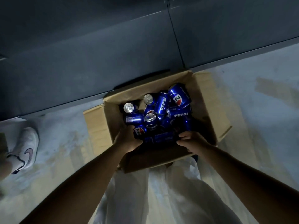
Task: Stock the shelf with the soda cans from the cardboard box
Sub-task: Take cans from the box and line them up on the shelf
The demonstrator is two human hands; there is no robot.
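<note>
Open brown cardboard box [203, 101] on pale floor, against dark grey shelf base [97, 62]. Blue Pepsi soda cans [161, 110] piled loose inside. Left hand [127, 141] curled on one blue can [139, 131]. Right hand [192, 143] inside box near wall; grip not clear. White sneaker [25, 147] at far left.

The floor [252, 120] is pale, mottled concrete with worn tan patches. An open cardboard box [205, 97] sits on it at the centre, flaps spread flat to 9 and 3 o'clock, its far edge against the dark grey shelf base [84, 65] that runs across at 12 o'clock. A white sneaker [26, 147] stands at 9 o'clock.
</note>
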